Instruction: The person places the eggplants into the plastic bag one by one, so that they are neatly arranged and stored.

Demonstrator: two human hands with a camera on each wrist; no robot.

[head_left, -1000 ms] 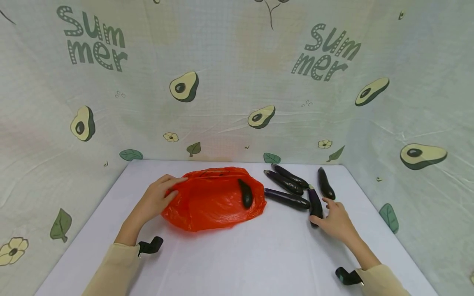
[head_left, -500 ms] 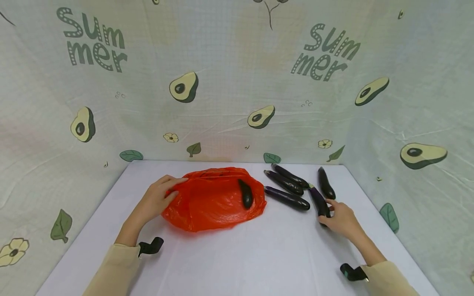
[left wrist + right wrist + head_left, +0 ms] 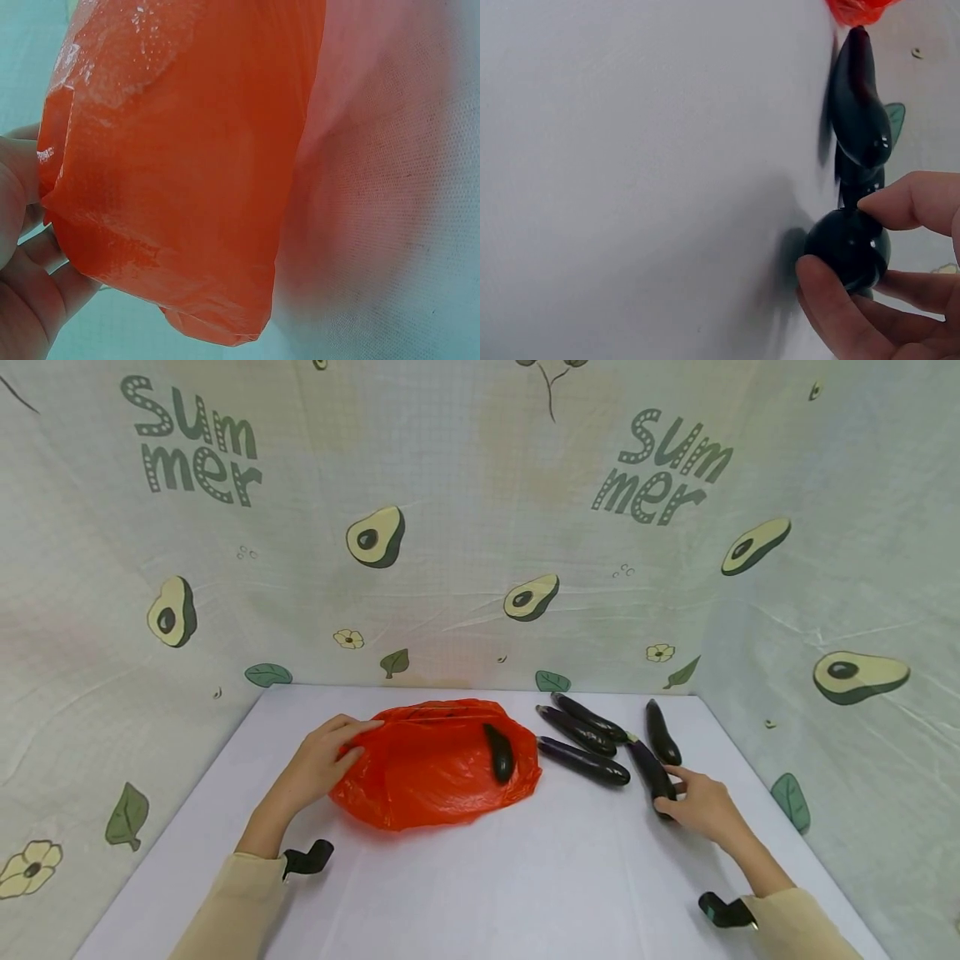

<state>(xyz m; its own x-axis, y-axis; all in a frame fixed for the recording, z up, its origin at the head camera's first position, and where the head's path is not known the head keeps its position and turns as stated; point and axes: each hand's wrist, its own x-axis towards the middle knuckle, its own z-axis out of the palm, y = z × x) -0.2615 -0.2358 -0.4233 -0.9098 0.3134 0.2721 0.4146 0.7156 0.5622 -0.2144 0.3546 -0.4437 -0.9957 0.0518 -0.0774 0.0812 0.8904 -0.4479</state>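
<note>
My left hand (image 3: 318,764) grips the left edge of a red plastic bag (image 3: 435,789), whose wide mouth faces me. One dark eggplant (image 3: 500,758) lies inside it, toward the right. In the left wrist view, the bag's side (image 3: 195,165) hides parts of the fingers (image 3: 71,289). At the right of the table, my right hand (image 3: 701,806) holds the near, rounded end of another eggplant (image 3: 649,768) between thumb and fingers. The right wrist view shows that end (image 3: 846,247) from close by, with its shadow on the cloth.
Three eggplants lie between the bag and the held one: a far one (image 3: 588,715), a middle one (image 3: 576,731) and a near one (image 3: 585,762). Another eggplant (image 3: 662,733) lies just beyond my right hand. A white cloth covers the table (image 3: 480,893); a printed curtain (image 3: 450,460) surrounds it.
My right hand has moved right, and the near end of the eggplant in its fingers has swung right with it. The left hand and the bag stay where they were.
</note>
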